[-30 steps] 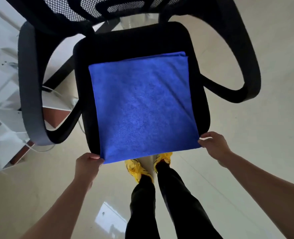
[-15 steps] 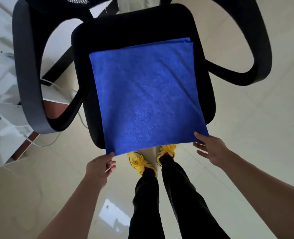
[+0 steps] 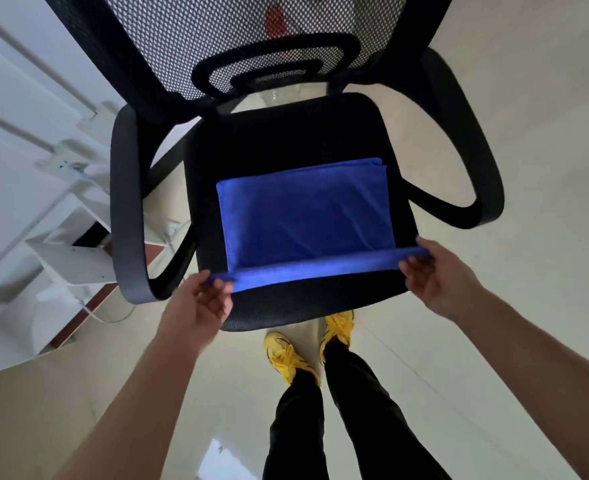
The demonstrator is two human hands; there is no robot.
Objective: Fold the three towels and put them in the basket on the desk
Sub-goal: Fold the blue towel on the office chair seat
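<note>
Since half a second ago, you've pinched the near corners of the blue towel [image 3: 305, 216] on the office chair seat [image 3: 286, 140], left hand [image 3: 199, 299] and right hand [image 3: 435, 275] each clamped on one, lifting that edge up. No readable writing shows.

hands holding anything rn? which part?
Yes. Both hold the blue towel on the chair seat: left hand and right hand each pinch a near corner, lifting that edge.
</note>
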